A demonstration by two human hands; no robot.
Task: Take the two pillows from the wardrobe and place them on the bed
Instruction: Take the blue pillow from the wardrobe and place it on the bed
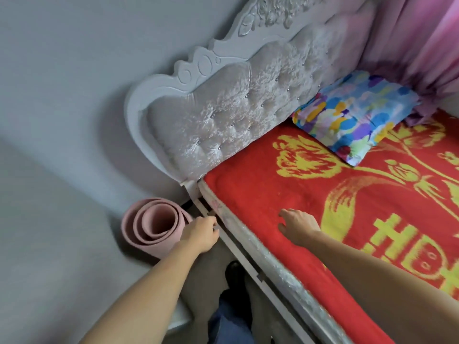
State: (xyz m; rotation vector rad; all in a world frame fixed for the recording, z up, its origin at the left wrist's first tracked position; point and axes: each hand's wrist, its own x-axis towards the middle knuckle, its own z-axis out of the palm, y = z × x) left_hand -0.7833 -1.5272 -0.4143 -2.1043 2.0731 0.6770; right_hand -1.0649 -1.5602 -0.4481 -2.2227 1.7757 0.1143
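Observation:
One pillow (355, 115) with a bright blue, yellow and purple print lies on the bed (285, 194), leaning against the tufted white headboard (238, 110) at the far right. The bed has a red blanket with yellow patterns. My right hand (298, 225) hovers low over the blanket near the bed's near corner, fingers apart, holding nothing. My left hand (201, 233) is beside the bed's side rail, fingers curled, with nothing visible in it. No second pillow or wardrobe is in view.
A rolled pink mat (151, 225) stands on the floor between the wall and the bed corner. Pink curtains (427, 40) hang past the headboard at the top right. My legs and a dark shoe (234, 271) are on the floor beside the rail.

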